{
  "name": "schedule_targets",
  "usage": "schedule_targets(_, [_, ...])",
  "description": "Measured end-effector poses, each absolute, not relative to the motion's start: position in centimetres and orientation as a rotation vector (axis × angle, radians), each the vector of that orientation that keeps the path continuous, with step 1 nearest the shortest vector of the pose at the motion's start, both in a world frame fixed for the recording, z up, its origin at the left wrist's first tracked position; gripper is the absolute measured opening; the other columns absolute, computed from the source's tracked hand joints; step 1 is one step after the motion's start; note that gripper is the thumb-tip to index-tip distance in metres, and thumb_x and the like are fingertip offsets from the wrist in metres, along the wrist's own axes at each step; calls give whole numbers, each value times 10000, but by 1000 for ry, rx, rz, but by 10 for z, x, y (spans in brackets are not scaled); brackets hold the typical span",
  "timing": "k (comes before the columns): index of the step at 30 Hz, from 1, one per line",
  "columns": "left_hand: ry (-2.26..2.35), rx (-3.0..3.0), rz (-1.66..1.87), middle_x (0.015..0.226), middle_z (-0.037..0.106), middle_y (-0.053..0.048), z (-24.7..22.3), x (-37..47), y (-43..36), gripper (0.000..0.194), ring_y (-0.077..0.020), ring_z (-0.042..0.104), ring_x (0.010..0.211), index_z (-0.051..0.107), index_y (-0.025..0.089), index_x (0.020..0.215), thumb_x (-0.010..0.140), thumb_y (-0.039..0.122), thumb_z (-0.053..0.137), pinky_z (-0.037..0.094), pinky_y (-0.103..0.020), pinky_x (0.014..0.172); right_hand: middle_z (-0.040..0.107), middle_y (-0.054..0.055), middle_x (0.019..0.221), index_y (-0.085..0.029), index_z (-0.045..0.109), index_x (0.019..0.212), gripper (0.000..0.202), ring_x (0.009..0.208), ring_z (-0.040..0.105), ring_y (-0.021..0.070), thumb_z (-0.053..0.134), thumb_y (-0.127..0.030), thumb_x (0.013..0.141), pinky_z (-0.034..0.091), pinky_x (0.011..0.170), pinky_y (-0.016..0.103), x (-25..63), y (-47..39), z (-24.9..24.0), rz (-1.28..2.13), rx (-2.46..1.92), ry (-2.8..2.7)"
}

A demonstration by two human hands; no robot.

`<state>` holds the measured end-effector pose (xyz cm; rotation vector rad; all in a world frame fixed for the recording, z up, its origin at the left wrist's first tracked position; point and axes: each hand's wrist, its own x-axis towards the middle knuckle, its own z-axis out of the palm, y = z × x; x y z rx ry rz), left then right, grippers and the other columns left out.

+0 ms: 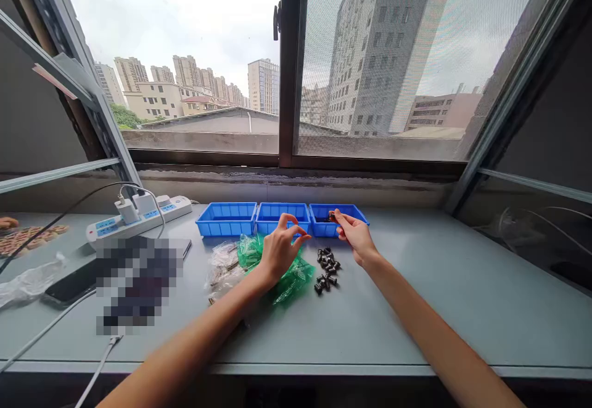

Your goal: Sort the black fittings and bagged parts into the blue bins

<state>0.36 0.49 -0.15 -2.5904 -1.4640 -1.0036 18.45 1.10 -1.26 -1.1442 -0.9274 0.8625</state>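
Note:
Three blue bins stand side by side near the window: the left bin (226, 228), the middle bin (263, 228) and the right bin (324, 229). My right hand (354, 234) is at the right bin, its fingers pinched on a small dark part (332, 216) over the bin. Dark parts also show inside that bin. My left hand (281, 248) hovers above a green plastic bag (296, 278), fingers apart and curved, with nothing in them. Between my hands lies a loose pile of dark screw-like parts (327, 266). Clear plastic bags (224, 269) lie left of the green one.
On the left are a white power strip (164, 211) with plugs and cables, a black phone (71, 285), a blurred dark object (139, 285) and a crumpled clear bag (32, 281). Another person's hand (8, 223) shows at the far left edge. Metal frame posts flank the table (416, 260).

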Motion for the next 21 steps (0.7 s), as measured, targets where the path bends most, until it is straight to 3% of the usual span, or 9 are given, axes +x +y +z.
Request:
schedule_targets(7, [-1462, -2603, -969, 1096, 523, -23, -1, 5, 5, 199, -94, 571, 653, 691, 255, 862, 865, 329, 507, 401, -199, 504, 675, 65, 718, -153, 686, 770, 536, 425, 475, 89, 641, -648, 570, 376, 357, 235, 185, 6, -5, 557, -1236, -1033])
schedule_targets(12, [-1457, -2610, -937, 1105, 529, -25, -2, 5, 5, 173, -108, 593, 694, 690, 248, 834, 843, 341, 544, 432, -209, 537, 682, 76, 993, -199, 672, 997, 488, 479, 573, 110, 661, -526, 635, 409, 370, 236, 184, 3, -3, 522, -1339, -1165])
schedule_targets(17, [-1471, -2605, -919, 1099, 530, -29, -2, 4, 5, 181, -99, 583, 644, 684, 228, 809, 835, 355, 558, 431, -225, 538, 692, 56, 1012, -229, 698, 945, 272, 509, 597, 129, 653, -322, 693, 488, 576, 308, 183, 3, -10, 254, -1524, -1450])
schedule_targets(21, [-1477, -2602, -919, 1086, 532, -28, -2, 4, 4, 251, -84, 559, 596, 675, 210, 784, 853, 395, 519, 407, -224, 524, 716, 47, 928, -235, 708, 911, 216, 673, 654, 192, 612, -283, 723, 497, 671, 331, 181, 3, -16, 126, -1614, -1574])
